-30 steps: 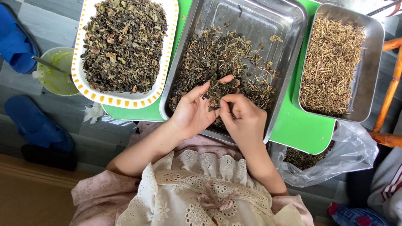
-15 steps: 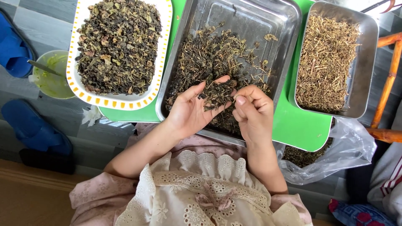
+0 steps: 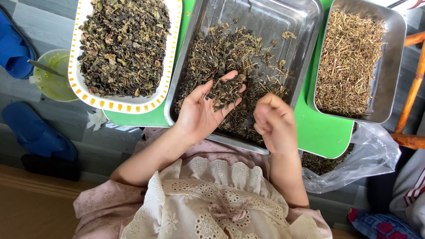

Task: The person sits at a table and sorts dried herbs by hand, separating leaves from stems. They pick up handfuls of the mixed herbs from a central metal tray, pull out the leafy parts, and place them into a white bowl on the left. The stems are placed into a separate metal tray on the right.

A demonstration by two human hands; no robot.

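My left hand (image 3: 201,110) lies palm up over the near part of the middle steel tray (image 3: 305,57), cupping a small heap of dark dried herb leaves (image 3: 222,91). My right hand (image 3: 274,124) hovers just right of it over the tray's near edge, fingers curled into a loose fist; whether it pinches a stem is hidden. The tray holds a loose pile of dried herbs (image 3: 221,53) on its left half.
A white tray with orange-dotted rim (image 3: 133,104) full of dark leaves sits left. A steel tray of pale stems (image 3: 354,57) sits right. All rest on a green table (image 3: 323,132). A plastic bag (image 3: 376,155), blue slippers (image 3: 35,137) and a green bowl (image 3: 53,84) lie around.
My left hand has turned palm up with leaves in it. My right hand has pulled away from it to the right and curled shut.
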